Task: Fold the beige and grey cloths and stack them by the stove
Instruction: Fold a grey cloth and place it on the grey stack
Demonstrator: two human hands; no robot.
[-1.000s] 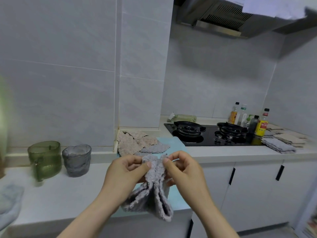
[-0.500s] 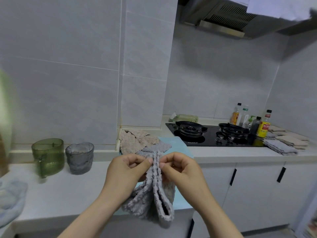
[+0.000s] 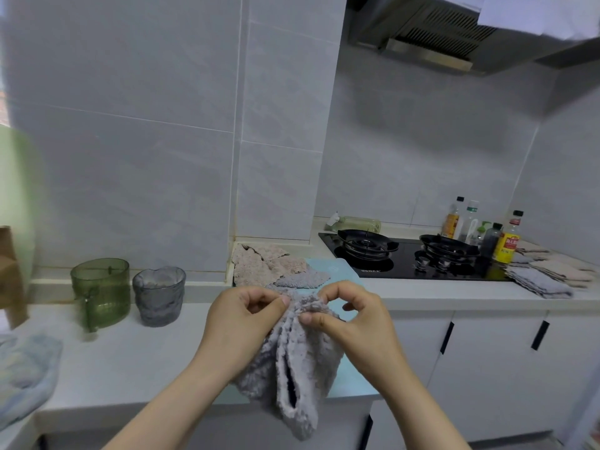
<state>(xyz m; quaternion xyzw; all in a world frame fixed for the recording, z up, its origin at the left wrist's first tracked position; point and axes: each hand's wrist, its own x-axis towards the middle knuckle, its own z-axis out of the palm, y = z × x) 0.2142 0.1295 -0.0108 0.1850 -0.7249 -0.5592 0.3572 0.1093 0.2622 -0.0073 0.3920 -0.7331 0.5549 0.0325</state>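
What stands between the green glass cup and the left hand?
A grey glass cup, beside the green cup, apart from the left hand; the head view shows it.

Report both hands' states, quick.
Left hand: pinching the grey cloth.
Right hand: pinching the same cloth.

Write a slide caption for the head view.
Left hand and right hand pinch the top edge of a grey cloth over the counter; unfolded cloths behind, folded stack beside the stove.
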